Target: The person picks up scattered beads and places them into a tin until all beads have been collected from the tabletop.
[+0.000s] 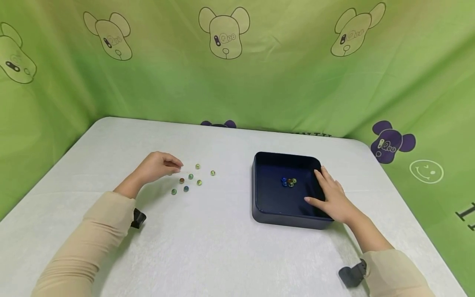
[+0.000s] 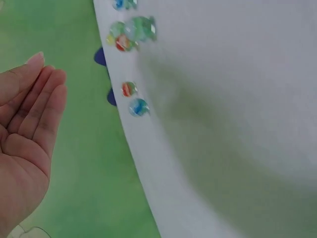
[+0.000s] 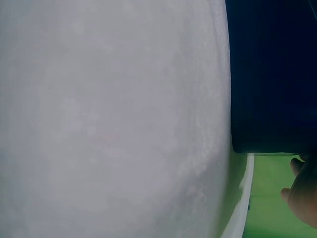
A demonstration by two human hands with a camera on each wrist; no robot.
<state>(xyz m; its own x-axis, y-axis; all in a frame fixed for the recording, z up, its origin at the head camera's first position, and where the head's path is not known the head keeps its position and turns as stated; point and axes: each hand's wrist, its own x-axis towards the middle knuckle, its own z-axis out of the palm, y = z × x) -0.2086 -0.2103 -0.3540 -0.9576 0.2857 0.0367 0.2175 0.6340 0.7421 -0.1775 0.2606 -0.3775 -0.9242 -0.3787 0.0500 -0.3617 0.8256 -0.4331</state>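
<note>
Several glass marbles (image 1: 191, 176) lie loosely scattered on the white table, green, blue and reddish-brown among them. Just left of them hovers my left hand (image 1: 157, 167), thumb and fingertips brought close together. No marble shows between those fingers in the left wrist view, where the hand (image 2: 29, 119) appears beside the marbles (image 2: 138, 107). A dark blue square tray (image 1: 274, 206) holds a small cluster of marbles (image 1: 291, 184), blue, green and brown. My right hand (image 1: 334, 200) rests spread over the tray's right rim, thumb reaching over the inside.
The white table (image 1: 215, 255) has its far edge against a green printed curtain (image 1: 167, 82). A stretch of tabletop separates the loose marbles from the tray. Dark wrist devices (image 1: 352, 274) sit by both beige sleeves (image 1: 397, 272).
</note>
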